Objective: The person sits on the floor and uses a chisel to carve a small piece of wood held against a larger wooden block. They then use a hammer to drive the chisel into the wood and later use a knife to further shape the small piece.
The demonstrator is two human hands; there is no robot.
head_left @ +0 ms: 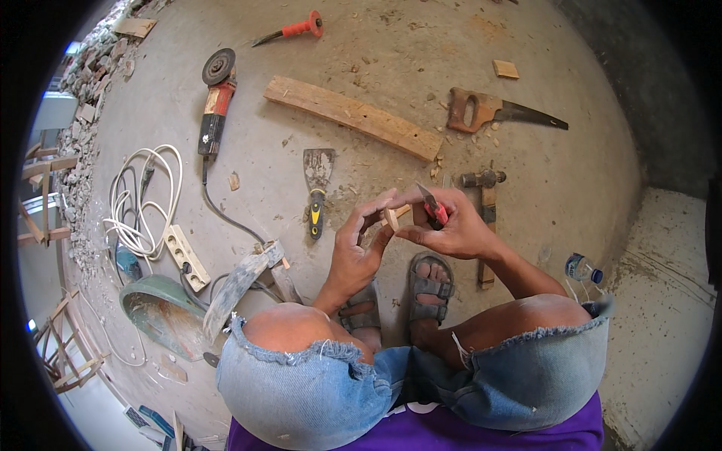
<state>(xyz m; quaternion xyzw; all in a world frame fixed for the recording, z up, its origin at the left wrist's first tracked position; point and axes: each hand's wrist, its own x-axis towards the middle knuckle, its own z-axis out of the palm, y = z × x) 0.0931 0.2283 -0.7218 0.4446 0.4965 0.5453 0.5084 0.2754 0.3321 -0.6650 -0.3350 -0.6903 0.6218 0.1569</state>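
Note:
Above my sandalled feet, my left hand (352,252) pinches a small pale piece of wood (392,219) between thumb and fingers. My right hand (465,229) is closed round a red utility knife (436,210), its blade pointing up and away. The right thumb and fingertips also reach the wood piece, so both hands meet at it. A putty knife (317,177) with a black and yellow handle lies just left of my hands. Close by on the right rests a hammer (483,179), its handle partly behind my right forearm.
Beyond my hands lie a wooden plank (353,116), a handsaw (477,111), a wood block (505,69) and a chisel (297,28). An angle grinder (218,105), white cable (120,225), power strip (186,258) and green basin (143,297) are leftward. A bottle (583,269) lies right.

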